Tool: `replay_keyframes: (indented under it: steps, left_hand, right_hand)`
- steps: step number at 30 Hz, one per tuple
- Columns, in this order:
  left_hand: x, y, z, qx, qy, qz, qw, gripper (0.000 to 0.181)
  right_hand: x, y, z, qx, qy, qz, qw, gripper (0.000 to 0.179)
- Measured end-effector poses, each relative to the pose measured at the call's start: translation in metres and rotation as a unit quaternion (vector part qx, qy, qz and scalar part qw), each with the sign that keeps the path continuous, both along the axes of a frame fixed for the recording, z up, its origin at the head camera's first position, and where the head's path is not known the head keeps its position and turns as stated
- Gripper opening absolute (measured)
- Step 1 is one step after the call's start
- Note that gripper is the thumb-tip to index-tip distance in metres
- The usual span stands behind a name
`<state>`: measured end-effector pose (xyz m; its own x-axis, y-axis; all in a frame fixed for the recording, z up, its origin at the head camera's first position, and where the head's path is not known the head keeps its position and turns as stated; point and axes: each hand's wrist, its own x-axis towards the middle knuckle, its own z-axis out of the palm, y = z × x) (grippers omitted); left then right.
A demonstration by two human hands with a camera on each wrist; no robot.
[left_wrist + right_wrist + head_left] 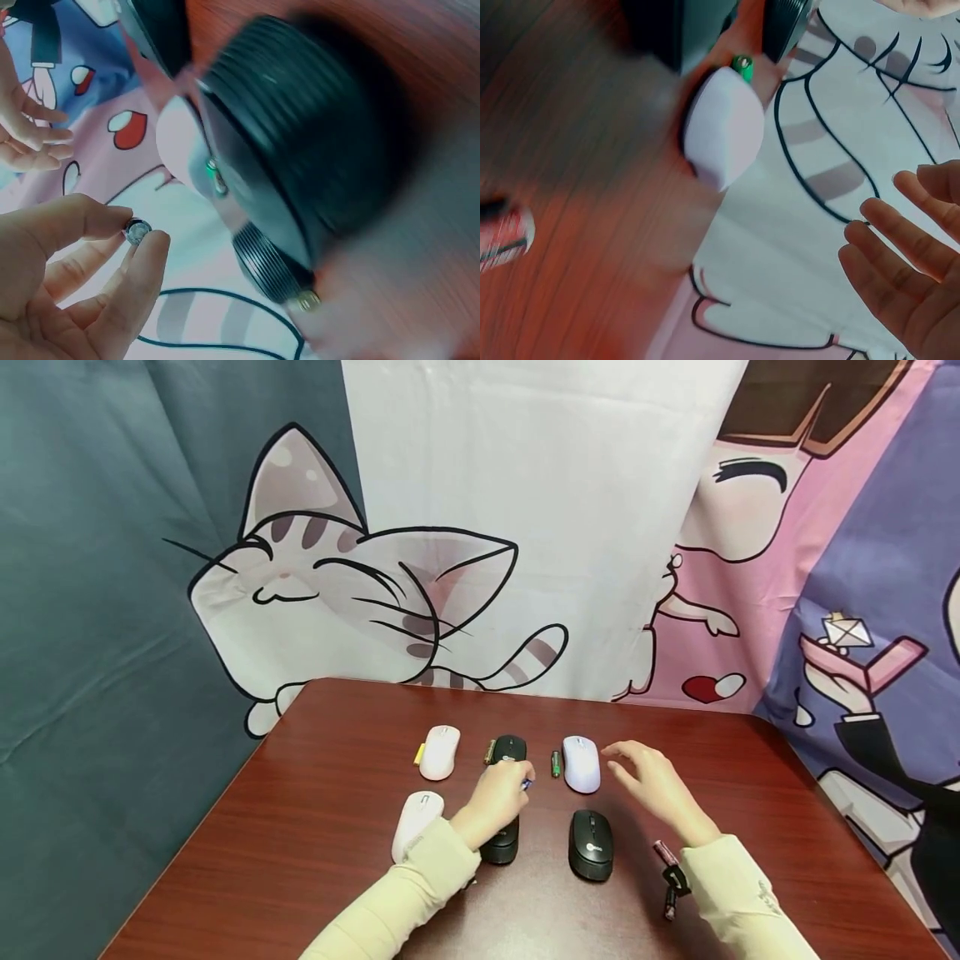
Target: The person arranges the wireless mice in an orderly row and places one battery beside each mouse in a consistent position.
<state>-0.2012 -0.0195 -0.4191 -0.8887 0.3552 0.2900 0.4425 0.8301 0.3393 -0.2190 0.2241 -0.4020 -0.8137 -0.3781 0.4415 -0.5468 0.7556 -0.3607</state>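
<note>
My left hand (498, 789) is raised over the middle column of mice, pinching a small blue battery (527, 784) between thumb and fingertips. In the left wrist view the battery's round silver end (137, 231) faces the camera. Partly behind the left hand are a black mouse (510, 747) at the back and another black mouse (501, 845) in front. My right hand (660, 781) hovers just right of a pale lavender mouse (581, 764), its fingers loosely spread and holding nothing. A green battery (556, 764) lies at that mouse's left side.
Two white mice, one at the back (439, 752) and one in front (417, 820), lie left. A yellow battery (418, 754) and a gold-and-dark battery (490, 752) lie beside back-row mice. A black mouse (591, 845) sits front right; a pinkish battery (664, 852) lies near my right sleeve.
</note>
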Motion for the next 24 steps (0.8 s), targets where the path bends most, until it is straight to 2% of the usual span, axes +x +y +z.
replay_keyframes:
  steps: [6,12,17,24]
  left_hand:
    - [0.002,-0.033,0.004,-0.002,0.006,0.004,1.0,0.022]
    - [0.005,-0.068,0.002,0.037,-0.004,0.012,0.9992,0.021]
    - [0.011,-0.091,-0.004,0.064,-0.022,0.045,0.9967,0.022]
    - [0.014,-0.118,-0.007,0.101,-0.039,0.092,0.9899,0.023]
  right_hand:
    - [-0.006,-0.021,0.006,-0.009,0.008,0.007,0.9999,0.017]
    - [-0.009,-0.05,0.012,-0.011,-0.01,0.02,0.9997,0.018]
    - [-0.006,-0.077,0.015,-0.019,-0.024,0.028,0.9991,0.018]
    - [-0.005,-0.112,0.018,-0.031,-0.007,0.051,0.9982,0.016]
